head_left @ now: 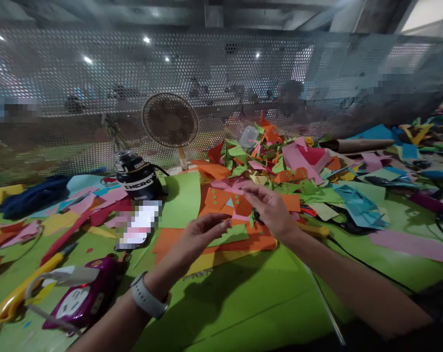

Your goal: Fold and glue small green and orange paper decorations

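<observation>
Orange paper pieces (221, 194) dotted with small green paper bits lie in front of me, over larger orange sheets (168, 240) and a yellow sheet (207, 261). My right hand (268, 209) is above their right side, thumb and fingertips pinched together; whatever is between them is too small to make out. Lower and to the left, my left hand (201, 233) is closed, its thumb tip close to the curled fingers beside a green paper piece (234, 235). I cannot see what, if anything, it holds. A light watch (150, 296) is on my left wrist.
A heap of cut paper (251, 156) rises behind. At left are a black bottle (139, 178), a phone (143, 225), a purple device (84, 293) and a yellow-handled tool (27, 288). A small fan (170, 120) stands by the perforated metal screen (221, 63). Another yellow-handled tool (317, 231) trails a cord.
</observation>
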Demonstrator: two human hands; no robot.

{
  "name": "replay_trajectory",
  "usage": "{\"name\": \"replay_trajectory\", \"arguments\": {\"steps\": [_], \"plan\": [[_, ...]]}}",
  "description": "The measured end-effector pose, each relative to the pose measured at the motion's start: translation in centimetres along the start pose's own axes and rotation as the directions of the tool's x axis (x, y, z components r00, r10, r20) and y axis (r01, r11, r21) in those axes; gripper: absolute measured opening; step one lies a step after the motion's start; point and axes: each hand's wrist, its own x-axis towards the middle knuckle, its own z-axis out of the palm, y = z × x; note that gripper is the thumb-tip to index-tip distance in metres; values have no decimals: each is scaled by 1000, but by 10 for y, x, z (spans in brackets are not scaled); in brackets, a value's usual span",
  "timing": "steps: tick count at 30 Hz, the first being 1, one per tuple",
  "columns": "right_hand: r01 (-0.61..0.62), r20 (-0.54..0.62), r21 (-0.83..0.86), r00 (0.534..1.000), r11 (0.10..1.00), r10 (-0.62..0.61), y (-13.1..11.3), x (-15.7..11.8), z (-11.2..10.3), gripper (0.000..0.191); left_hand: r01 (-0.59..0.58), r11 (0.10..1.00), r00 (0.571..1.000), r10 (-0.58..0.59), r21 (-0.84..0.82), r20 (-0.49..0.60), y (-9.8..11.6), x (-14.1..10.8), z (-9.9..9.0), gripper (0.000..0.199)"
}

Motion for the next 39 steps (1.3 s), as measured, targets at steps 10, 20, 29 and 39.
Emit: {"name": "replay_trajectory", "arguments": {"steps": [10, 20, 29, 39], "plan": [[26, 132, -89, 991, 996, -14, -4, -3, 11, 21, 13, 984, 997, -27, -179, -73, -22, 7, 5, 27], [56, 296, -641, 938, 766, 178, -38, -23, -79, 25, -164, 968, 914, 76, -192, -397, -13, 16, -45, 34], [281, 319, -936, 932, 213, 173, -8, -63, -144, 44, -68, 962, 932, -33, -265, -361, -27, 19, -48, 35], [272, 269, -962, 942, 14, 202, 16, -69, -136, 55, -15, 949, 950, -85, -314, -302, -37, 21, -49, 25]]}}
